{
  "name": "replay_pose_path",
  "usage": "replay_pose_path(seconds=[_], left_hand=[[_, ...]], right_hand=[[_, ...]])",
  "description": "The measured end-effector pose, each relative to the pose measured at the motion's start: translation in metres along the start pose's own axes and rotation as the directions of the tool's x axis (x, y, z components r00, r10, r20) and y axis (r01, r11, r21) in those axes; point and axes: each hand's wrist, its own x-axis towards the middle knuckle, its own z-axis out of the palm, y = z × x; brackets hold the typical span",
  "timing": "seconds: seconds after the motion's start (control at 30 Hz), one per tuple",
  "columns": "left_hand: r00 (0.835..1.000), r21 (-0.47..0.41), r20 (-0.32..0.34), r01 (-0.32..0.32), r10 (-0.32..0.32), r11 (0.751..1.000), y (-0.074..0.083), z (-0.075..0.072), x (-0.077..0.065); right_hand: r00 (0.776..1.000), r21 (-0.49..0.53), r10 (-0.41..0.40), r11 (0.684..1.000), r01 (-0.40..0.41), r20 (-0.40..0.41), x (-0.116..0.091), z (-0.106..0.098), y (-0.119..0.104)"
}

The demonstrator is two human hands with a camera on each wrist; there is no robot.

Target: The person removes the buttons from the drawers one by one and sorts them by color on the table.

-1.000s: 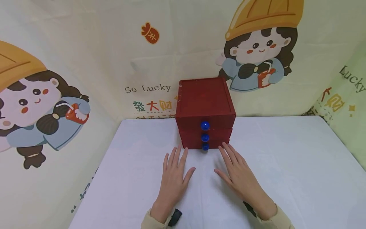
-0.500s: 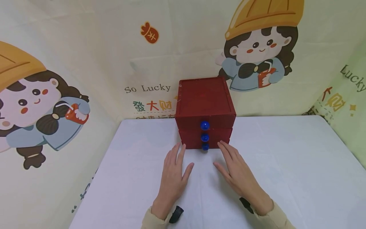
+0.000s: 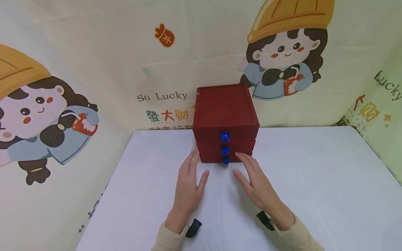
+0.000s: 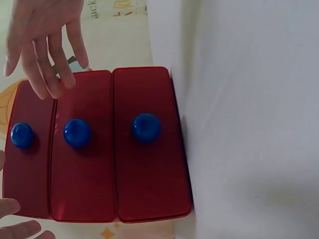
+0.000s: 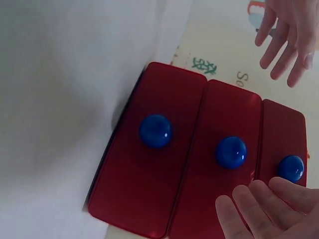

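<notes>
A small dark red drawer box point(image 3: 223, 106) sits toward the back of the table. Its front carries three stacked drawers, all closed flush, each with a round blue knob point(image 3: 225, 137). My left hand point(image 3: 187, 188) hovers just in front of the box's left side, fingers extended and thumb apart. On the other side my right hand point(image 3: 259, 184) reaches toward the front, its fingertips overlapping the lower right of the drawers in the head view. Neither hand holds anything. Both wrist views show gaps between the hands and the knobs, such as the bottom knob point(image 5: 155, 131).
A white-covered table point(image 3: 314, 181) lies under the box. Close behind it hangs a cream backdrop point(image 3: 125, 69) printed with cartoon figures and lettering, which also runs along both sides. Dark bands point(image 3: 193, 228) sit at both wrists, beside beige sleeves.
Both hands have moved forward toward the box and turned so the palms face inward more. My right hand has also shifted a little left. The box and its drawers have stayed put.
</notes>
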Motion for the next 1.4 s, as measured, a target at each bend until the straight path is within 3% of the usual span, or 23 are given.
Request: replay_pose_path(seconds=[0.3, 0.63, 0.93, 1.4], left_hand=[[0.997, -0.06, 0.013, 0.072, -0.071, 0.996, 0.0, -0.004, 0.009], [0.994, -0.131, 0.001, 0.106, -0.107, 0.986, 0.001, -0.005, 0.02], [0.995, -0.179, -0.034, 0.09, -0.097, 0.98, -0.001, -0.004, 0.03], [0.991, -0.27, -0.041, 0.113, -0.129, 0.956, -0.002, -0.009, 0.048]], right_hand=[[1.0, 0.122, 0.006, 0.993, -0.006, 0.004, 0.007, 0.003, -0.004], [1.0, 0.227, 0.023, 0.974, -0.027, 0.02, 0.016, 0.005, -0.007], [1.0, 0.275, 0.001, 0.962, 0.0, -0.004, 0.024, 0.008, -0.006], [0.999, 0.317, 0.036, 0.948, -0.035, 0.003, 0.035, 0.009, -0.01]])
